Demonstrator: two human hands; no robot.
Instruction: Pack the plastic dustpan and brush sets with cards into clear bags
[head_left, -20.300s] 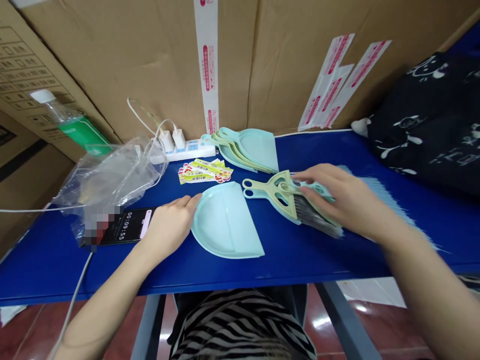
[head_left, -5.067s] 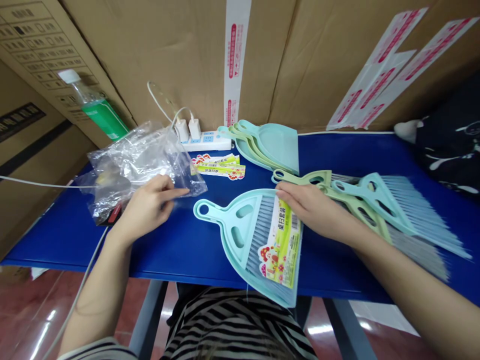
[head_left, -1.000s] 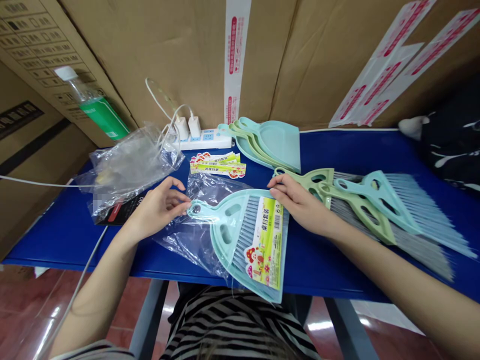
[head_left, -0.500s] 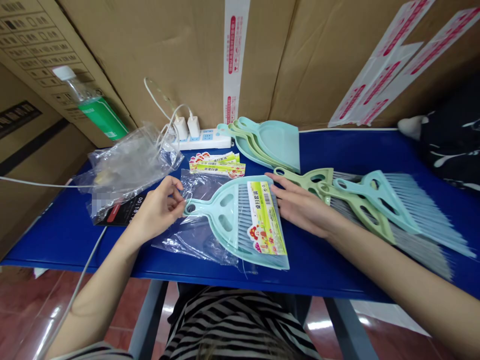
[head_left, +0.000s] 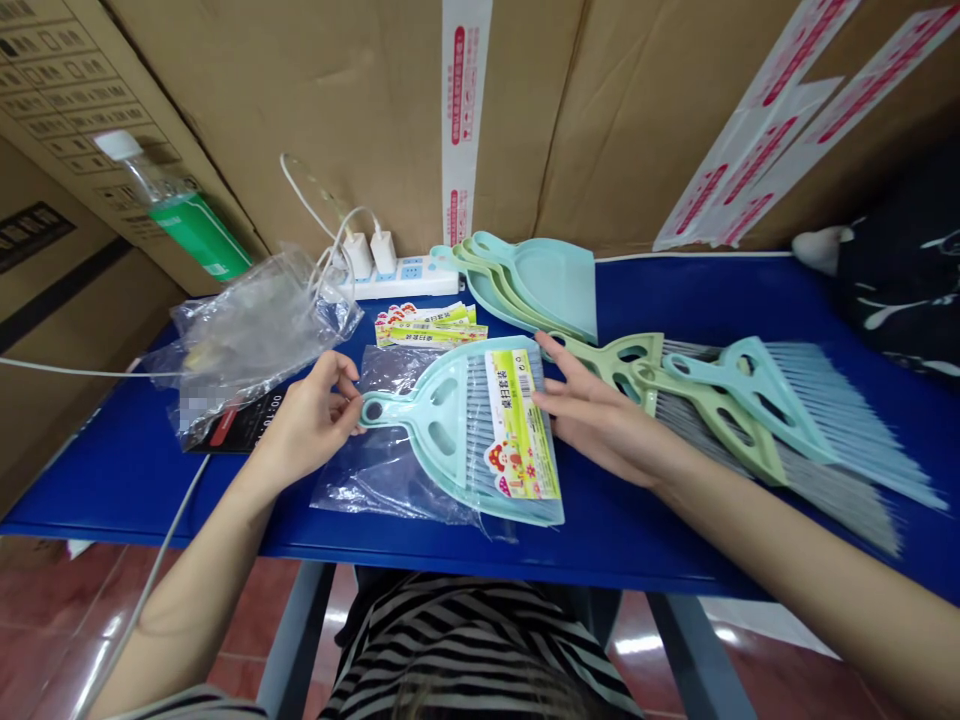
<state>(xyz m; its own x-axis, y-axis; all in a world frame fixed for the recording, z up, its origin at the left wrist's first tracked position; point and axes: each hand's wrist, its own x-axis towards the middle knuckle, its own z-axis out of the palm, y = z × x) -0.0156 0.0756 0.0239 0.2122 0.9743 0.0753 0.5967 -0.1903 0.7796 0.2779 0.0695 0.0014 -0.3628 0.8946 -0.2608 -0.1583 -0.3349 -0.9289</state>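
Note:
A light blue dustpan and brush set (head_left: 442, 440) lies on a clear plastic bag (head_left: 352, 480), the brush nested in the pan. A yellow-green card label (head_left: 517, 425) lies across the bristles. My left hand (head_left: 319, 415) is closed, thumb and fingers pinching the ring end of the handles. At the pan's wide right edge, my right hand (head_left: 600, 415) has its fingers stretched and spread, fingertips at the label and rim. Just behind the set are several similar labels (head_left: 431, 325). Green and blue brushes (head_left: 731, 375) lie to the right.
Several dustpans (head_left: 555, 280) are stacked at the back, beside a white power strip (head_left: 412, 277) with chargers. Crumpled clear plastic (head_left: 262, 310) partly covers a phone (head_left: 247, 420) on the left. A green-labelled bottle (head_left: 195, 225) leans against cardboard boxes (head_left: 360, 90).
The dustpan and brush set has shifted slightly left and away from me. My right hand's fingers have spread further apart, while my left hand stays at the handle end.

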